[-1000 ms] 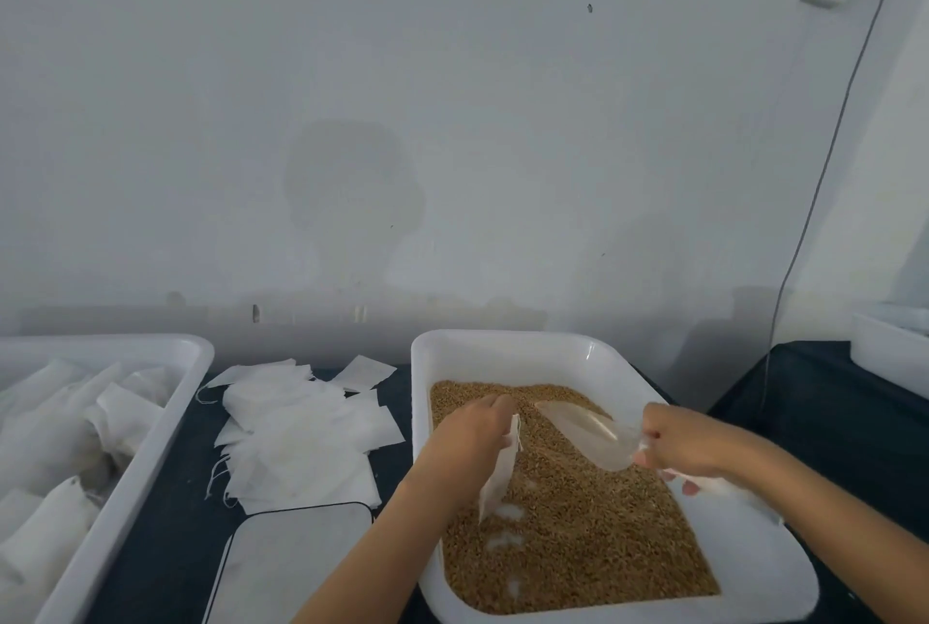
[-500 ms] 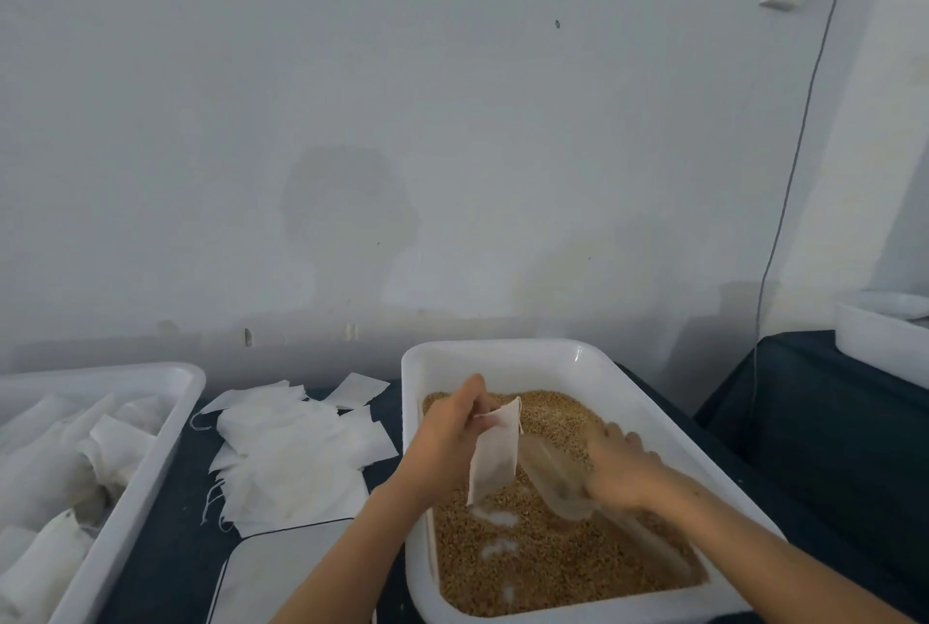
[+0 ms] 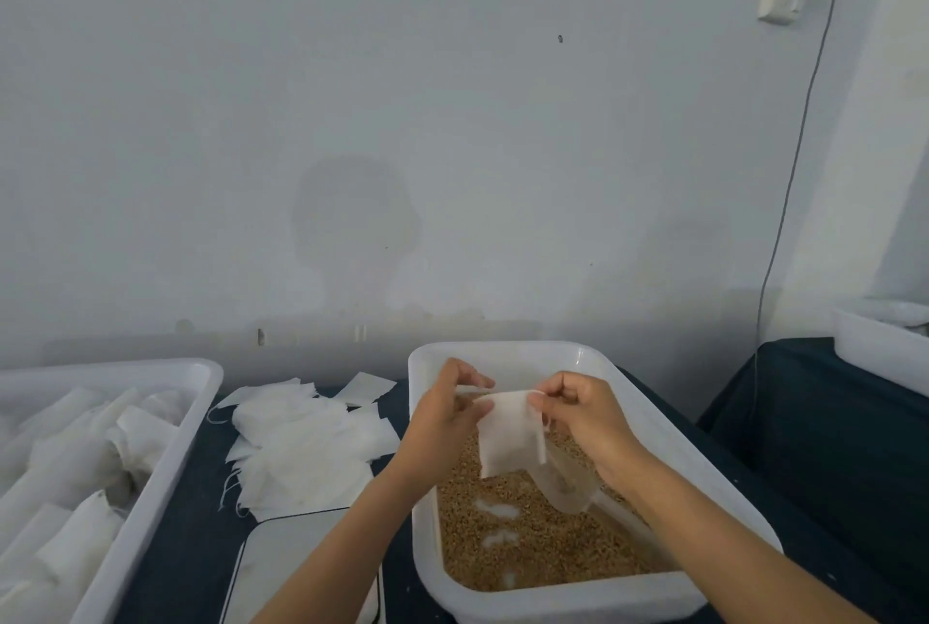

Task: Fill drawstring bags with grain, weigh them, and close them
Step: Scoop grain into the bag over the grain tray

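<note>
Left hand (image 3: 442, 414) and right hand (image 3: 585, 417) each pinched top edge of small white fabric drawstring bag (image 3: 510, 437), held above white plastic tub (image 3: 507, 357) of brown grain (image 3: 533, 538). Clear plastic scoop (image 3: 568, 487) hung under right palm. Step judged: opening bag mouth. Next move calls for scooping grain in.

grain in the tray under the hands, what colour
Golden-brown grain, in the white plastic tray; head view.

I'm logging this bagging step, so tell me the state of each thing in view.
Bag: held above the grain, both hands pinching its top.
Left hand: pinching bag.
Right hand: pinching bag, scoop under it.
Scoop: tilted, over grain.
Grain tub: part full.
Left tub: holds bags.
</note>
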Demonstrator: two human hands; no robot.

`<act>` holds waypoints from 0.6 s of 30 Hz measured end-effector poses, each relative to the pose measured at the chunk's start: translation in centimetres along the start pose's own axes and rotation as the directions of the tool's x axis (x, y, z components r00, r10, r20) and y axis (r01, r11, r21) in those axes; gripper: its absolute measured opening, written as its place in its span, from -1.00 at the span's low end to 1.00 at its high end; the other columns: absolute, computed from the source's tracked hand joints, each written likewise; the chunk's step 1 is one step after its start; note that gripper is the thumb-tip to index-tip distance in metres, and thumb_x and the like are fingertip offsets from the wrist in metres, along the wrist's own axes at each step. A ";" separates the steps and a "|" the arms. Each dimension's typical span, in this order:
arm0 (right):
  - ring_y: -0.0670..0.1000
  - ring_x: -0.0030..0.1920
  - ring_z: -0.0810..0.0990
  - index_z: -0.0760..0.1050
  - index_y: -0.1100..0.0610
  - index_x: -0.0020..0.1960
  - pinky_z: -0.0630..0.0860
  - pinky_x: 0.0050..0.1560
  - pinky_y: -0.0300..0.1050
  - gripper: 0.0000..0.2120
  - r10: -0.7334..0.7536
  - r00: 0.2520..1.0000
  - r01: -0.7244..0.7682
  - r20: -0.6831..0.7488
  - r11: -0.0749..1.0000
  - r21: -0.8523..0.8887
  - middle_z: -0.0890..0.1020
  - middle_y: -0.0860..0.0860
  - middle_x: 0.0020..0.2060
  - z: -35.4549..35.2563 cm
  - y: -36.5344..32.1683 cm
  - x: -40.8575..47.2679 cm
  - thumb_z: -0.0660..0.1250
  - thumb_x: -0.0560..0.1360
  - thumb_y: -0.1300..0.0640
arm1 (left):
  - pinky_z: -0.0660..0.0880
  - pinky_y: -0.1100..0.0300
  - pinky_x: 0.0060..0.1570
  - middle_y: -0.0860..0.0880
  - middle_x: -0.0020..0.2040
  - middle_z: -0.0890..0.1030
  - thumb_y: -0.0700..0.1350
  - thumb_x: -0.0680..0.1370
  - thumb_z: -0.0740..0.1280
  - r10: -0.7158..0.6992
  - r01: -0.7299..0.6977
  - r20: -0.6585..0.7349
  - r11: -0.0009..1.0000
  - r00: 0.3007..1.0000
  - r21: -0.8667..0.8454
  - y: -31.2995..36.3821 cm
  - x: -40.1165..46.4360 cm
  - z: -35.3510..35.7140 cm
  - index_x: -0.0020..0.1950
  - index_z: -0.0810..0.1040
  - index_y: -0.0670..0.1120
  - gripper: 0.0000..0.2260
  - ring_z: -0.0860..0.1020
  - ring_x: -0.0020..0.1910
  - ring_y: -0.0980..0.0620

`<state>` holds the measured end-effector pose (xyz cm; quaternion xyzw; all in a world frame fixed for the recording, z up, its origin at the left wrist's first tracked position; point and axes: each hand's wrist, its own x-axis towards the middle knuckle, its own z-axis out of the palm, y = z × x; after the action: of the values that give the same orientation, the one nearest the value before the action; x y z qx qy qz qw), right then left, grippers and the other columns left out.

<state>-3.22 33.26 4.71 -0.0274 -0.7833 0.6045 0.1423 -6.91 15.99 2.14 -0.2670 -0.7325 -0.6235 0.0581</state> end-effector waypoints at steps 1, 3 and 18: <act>-0.12 -0.40 0.52 0.56 0.21 -0.25 0.42 -0.39 -0.35 -0.90 -0.034 0.999 0.034 -0.016 0.999 -0.015 0.60 -0.01 -0.40 0.1 -0.5 -0.1 0.40 0.44 0.31 | 0.53 0.19 -0.08 -0.02 0.05 0.57 -0.22 0.54 0.32 -0.031 0.031 -0.005 0.998 1.000 -0.057 0.2 -0.2 -0.3 0.00 0.36 0.00 -0.82 0.59 -0.01 -0.04; -0.17 -0.43 0.51 0.56 0.20 -0.24 0.39 -0.42 -0.39 -0.90 -0.099 0.995 0.098 -0.032 0.995 -0.027 0.59 -0.04 -0.42 0.3 -1.7 -0.3 0.39 0.45 0.31 | 0.57 0.12 -0.03 -0.05 -0.03 0.59 -0.15 0.51 0.38 -0.078 0.078 0.011 0.994 0.997 -0.075 0.6 -0.7 -0.9 0.04 0.39 -0.01 -0.81 0.60 -0.05 -0.02; -0.02 -0.30 0.57 0.47 0.09 -0.23 0.50 -0.27 -0.16 -0.84 -0.292 0.955 0.287 -0.052 0.954 -0.087 0.61 0.03 -0.29 12.8 -5.6 -3.8 0.32 0.52 0.23 | 0.46 -0.09 -0.29 -0.15 -0.42 0.53 -0.09 0.56 0.32 -0.025 0.055 -0.367 0.996 0.930 0.072 1.7 -7.4 -10.1 -0.26 0.54 -0.04 -0.81 0.45 -0.39 0.00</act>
<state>-2.11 18.92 6.45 0.0627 -0.7970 0.5447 0.2532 -2.35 4.27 2.74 -0.1288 -0.7388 -0.6332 0.1915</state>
